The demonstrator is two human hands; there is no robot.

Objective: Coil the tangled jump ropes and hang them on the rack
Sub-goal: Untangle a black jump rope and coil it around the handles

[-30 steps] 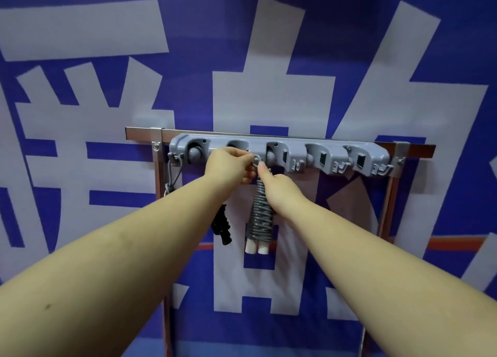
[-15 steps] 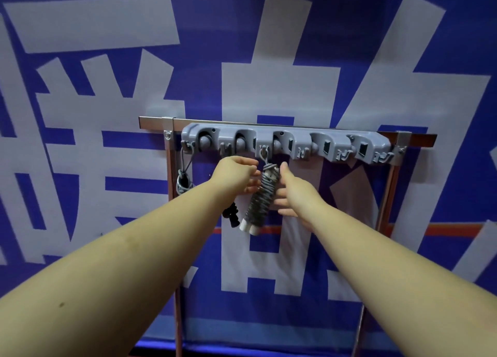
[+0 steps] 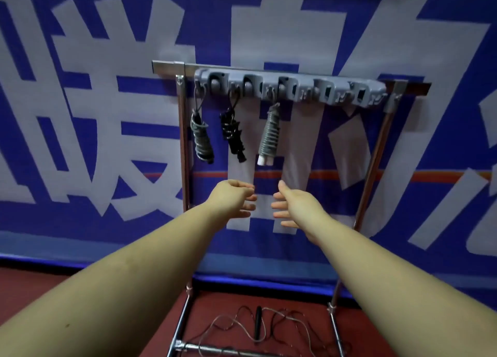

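Three coiled jump ropes hang from the grey hook rack (image 3: 290, 88): a grey one with black handles (image 3: 201, 139) at the left, a black one (image 3: 233, 136) beside it, and a grey one with white handles (image 3: 267, 139) on the third hook. Below them my left hand (image 3: 235, 198) and right hand (image 3: 291, 204) hover apart from the ropes, palms facing each other, fingers relaxed and empty. A tangled rope with a black handle (image 3: 258, 323) lies on the red floor under the rack.
The rack sits on a metal frame with upright posts (image 3: 183, 147) and floor bars (image 3: 204, 348). A blue banner with large white characters (image 3: 107, 88) stands right behind it. Two hooks at the rack's right end (image 3: 357, 94) are bare.
Both hands let go of the white-handled rope and dropped away below it. The rope now hangs free on its hook. My view pulled back and tilted down, showing the floor.
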